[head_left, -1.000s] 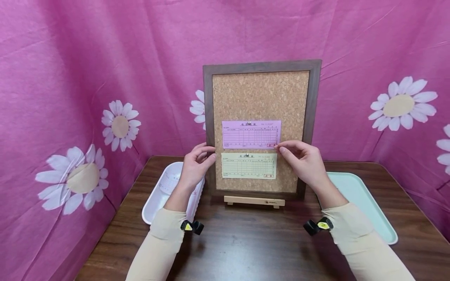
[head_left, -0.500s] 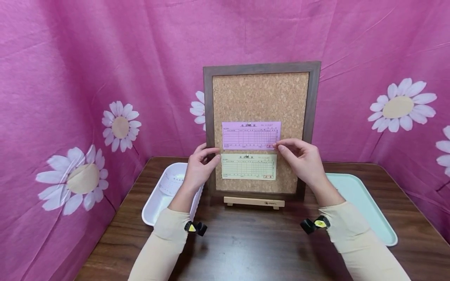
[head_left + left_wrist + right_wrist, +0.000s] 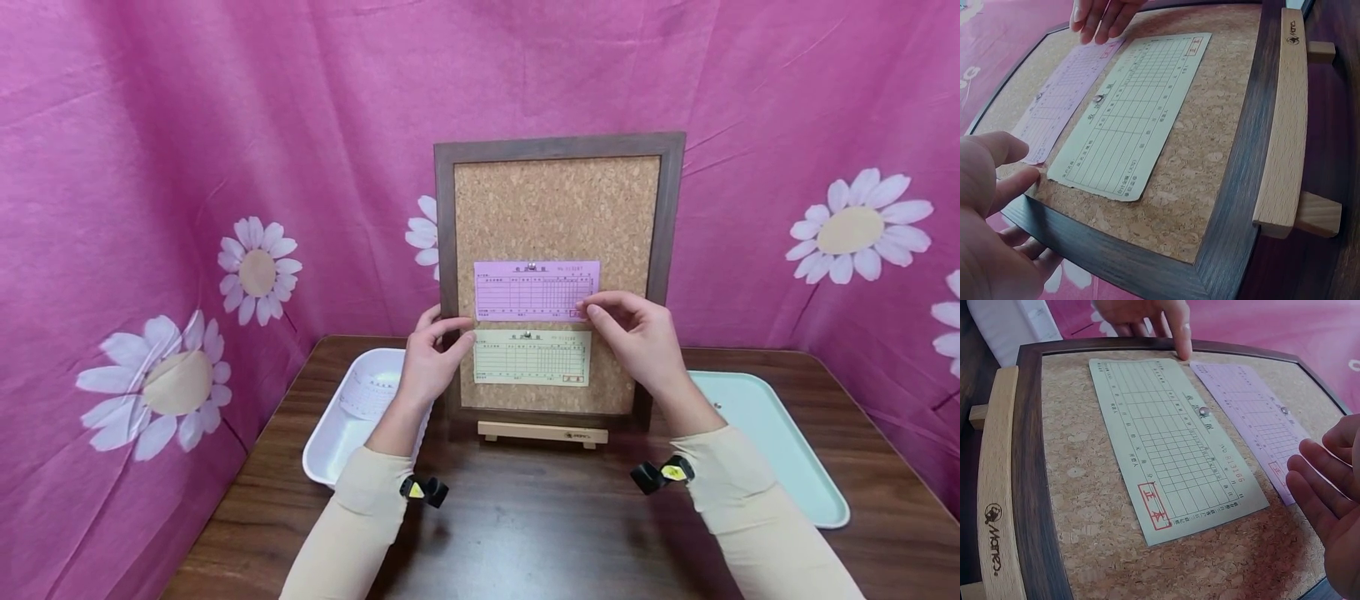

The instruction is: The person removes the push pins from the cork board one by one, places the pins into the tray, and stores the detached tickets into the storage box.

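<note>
A framed cork board (image 3: 555, 208) leans on a small wooden easel (image 3: 543, 432). Pinned to it are a pink receipt slip (image 3: 517, 293) and, below, a pale green receipt slip (image 3: 517, 358), each under a metal pushpin. My left hand (image 3: 431, 358) holds the board's left edge: thumb and index finger lie in front beside the slips, while other fingers go behind the frame (image 3: 1104, 244). With loosely bent fingers, my right hand (image 3: 641, 342) is at the pink slip's lower right corner. In the right wrist view its fingertips (image 3: 1300, 464) overlap that corner; whether they press it is unclear.
On the brown table (image 3: 502, 517), a white tray (image 3: 330, 442) with a round white container (image 3: 365, 393) stands left of the board. A mint green tray (image 3: 780, 450) lies right, a small shiny item on it. Behind hangs a pink flowered curtain (image 3: 337, 125).
My left hand has shifted right, its thumb and index finger moving from the frame onto the cork. My right hand has moved slightly left across the pink slip's corner. Both slips stay pinned.
</note>
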`<state>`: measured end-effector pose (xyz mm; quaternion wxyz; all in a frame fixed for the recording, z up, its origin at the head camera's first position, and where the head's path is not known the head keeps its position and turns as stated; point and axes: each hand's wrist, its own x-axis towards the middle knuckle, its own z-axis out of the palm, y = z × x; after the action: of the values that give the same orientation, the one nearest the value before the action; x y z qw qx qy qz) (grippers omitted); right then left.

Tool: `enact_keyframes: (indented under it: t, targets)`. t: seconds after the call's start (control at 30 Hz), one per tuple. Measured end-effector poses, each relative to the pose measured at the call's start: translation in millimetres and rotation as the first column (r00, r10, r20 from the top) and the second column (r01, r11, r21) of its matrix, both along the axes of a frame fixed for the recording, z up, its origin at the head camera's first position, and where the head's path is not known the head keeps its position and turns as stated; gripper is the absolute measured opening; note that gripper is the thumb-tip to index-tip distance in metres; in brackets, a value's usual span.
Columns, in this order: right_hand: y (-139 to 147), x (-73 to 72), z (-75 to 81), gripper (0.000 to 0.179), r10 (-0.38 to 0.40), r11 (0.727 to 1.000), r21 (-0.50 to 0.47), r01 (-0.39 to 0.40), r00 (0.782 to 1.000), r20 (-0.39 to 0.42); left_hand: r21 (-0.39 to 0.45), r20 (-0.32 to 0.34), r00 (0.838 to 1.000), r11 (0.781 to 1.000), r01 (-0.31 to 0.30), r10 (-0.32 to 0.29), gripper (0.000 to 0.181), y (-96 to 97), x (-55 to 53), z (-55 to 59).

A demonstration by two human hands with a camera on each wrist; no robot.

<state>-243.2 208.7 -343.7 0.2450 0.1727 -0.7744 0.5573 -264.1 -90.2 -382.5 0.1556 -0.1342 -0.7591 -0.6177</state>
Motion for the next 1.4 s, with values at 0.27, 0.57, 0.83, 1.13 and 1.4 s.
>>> enact_keyframes:
  t: [0.27, 0.57, 0.83, 1.13, 1.4]
  targets:
    - [-1, -1.1, -0.3, 0.014, 0.007, 1.0, -0.004, -0.007, 1.0, -0.011, 0.034, 0.011, 1.0, 0.999, -0.001, 0.001, 0.026, 5.6, -0.3, 1.4]
    - [-5, -0.9, 0.7, 0.015, 0.02, 1.0, -0.02, -0.02, 1.0, -0.003, 0.076, 0.022, 1.0, 0.997, -0.013, 0.011, 0.023, 11.7, 1.1, 3.3]
    - [-9, -0.7, 2.5, 0.015, 0.018, 1.0, -0.016, -0.018, 1.0, 0.004, 0.07, 0.029, 0.999, 0.997, -0.02, 0.018, 0.021, 15.6, -2.6, 4.4]
    - [-14, -3.2, 5.8, 0.017, 0.035, 0.999, -0.008, -0.035, 0.999, 0.024, 0.08, 0.03, 0.999, 0.996, -0.028, 0.025, 0.023, 19.2, -5.2, 4.2]
    - [-23, -11.5, 9.5, 0.017, 0.01, 1.0, 0.028, -0.01, 1.0, 0.006, 0.066, 0.001, 0.999, 0.996, -0.054, 0.054, 0.023, 22.2, -7.2, 3.7]
